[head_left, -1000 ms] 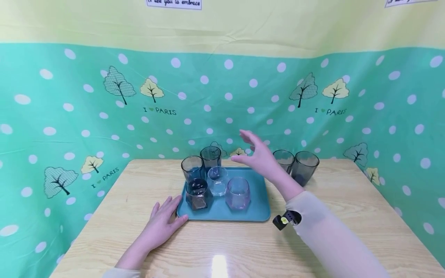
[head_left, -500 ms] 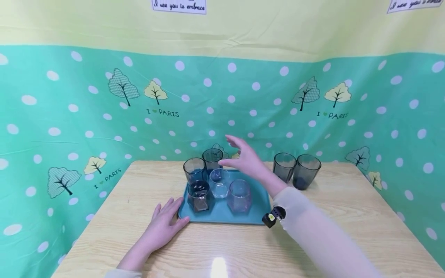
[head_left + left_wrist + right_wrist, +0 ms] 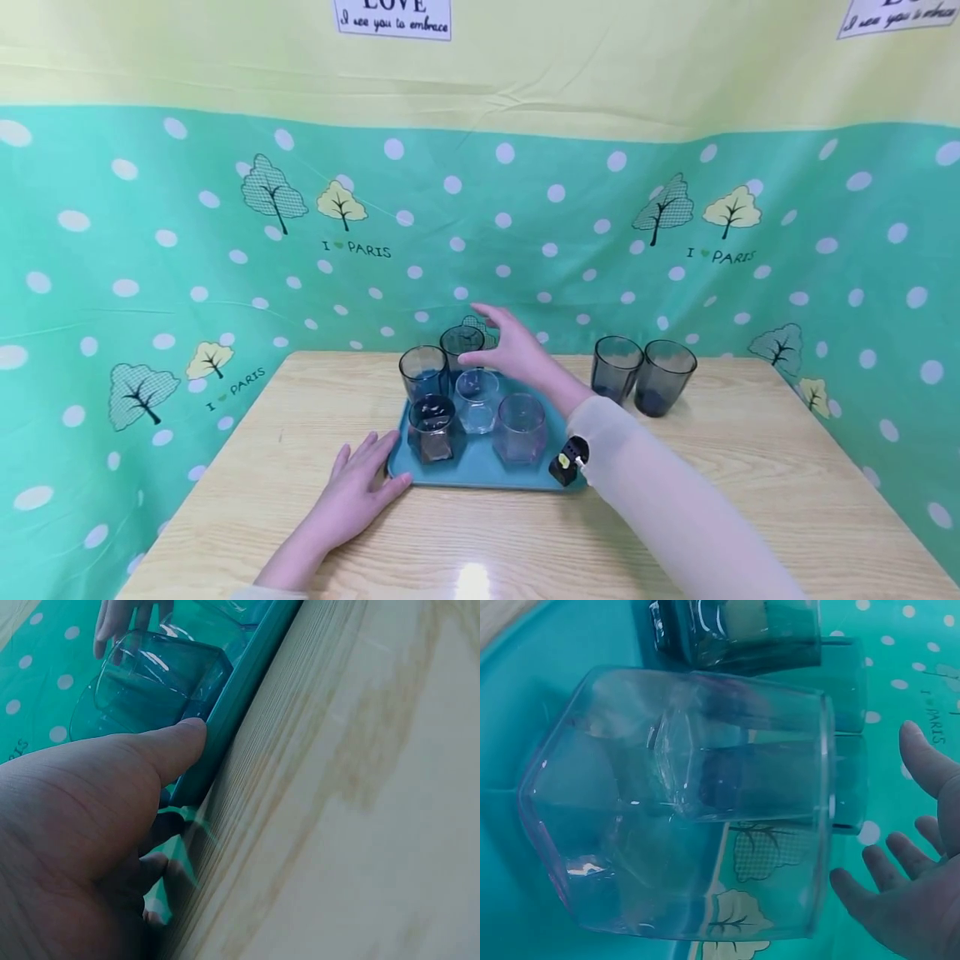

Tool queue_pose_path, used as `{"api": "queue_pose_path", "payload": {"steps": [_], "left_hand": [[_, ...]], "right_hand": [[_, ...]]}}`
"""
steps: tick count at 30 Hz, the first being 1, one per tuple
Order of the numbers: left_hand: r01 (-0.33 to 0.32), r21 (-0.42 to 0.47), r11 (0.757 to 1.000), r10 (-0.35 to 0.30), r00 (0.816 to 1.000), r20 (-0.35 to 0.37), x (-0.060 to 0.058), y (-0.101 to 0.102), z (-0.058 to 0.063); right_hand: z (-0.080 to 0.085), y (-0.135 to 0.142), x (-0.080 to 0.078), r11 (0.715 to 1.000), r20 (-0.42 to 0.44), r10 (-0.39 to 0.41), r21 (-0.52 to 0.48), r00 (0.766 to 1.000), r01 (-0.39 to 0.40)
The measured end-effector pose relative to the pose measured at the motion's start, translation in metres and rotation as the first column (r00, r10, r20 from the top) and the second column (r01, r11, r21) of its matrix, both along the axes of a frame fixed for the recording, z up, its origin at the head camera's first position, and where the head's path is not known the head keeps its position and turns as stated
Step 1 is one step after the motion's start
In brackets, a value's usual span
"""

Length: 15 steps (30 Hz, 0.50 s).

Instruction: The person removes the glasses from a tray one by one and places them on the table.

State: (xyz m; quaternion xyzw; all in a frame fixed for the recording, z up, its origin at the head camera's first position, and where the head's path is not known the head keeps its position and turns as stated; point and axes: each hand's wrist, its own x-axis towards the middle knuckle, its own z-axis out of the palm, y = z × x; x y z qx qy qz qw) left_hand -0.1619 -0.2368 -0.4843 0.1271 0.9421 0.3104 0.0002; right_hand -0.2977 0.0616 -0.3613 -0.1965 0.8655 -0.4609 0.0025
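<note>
My left hand (image 3: 352,493) lies at the left front corner of a blue tray (image 3: 491,477). In the left wrist view its thumb (image 3: 176,746) rests on the tray rim, fingers alongside. My right hand (image 3: 513,348) reaches over the tray's back, thumb and fingers apart, holding nothing. It is nearest the back smoky tumbler (image 3: 457,340), overlapping its right side in the head view. Beside that stands another smoky tumbler (image 3: 422,375). Further forward are a small clear glass (image 3: 477,410), a dark faceted glass (image 3: 433,440) and a pinkish faceted glass (image 3: 630,892), large in the right wrist view.
Two more smoky tumblers, one on the left (image 3: 615,371) and one on the right (image 3: 663,379), stand on the wooden table (image 3: 750,467) to the right of the tray. A green dotted cloth (image 3: 540,217) hangs behind the table's back edge.
My right hand has moved left over the tray, from its back right toward the back smoky tumbler. The left hand stays at the tray corner. The head view has shifted slightly.
</note>
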Motion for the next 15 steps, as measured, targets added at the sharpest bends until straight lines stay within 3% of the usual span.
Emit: {"api": "queue_pose_path", "payload": {"steps": [15], "left_hand": [[-0.009, 0.004, 1.0, 0.009, 1.0, 0.0, 0.0, 0.0, -0.002]], "right_hand": [[-0.01, -0.003, -0.014, 0.998, 0.055, 0.019, 0.061, 0.998, -0.022]]}}
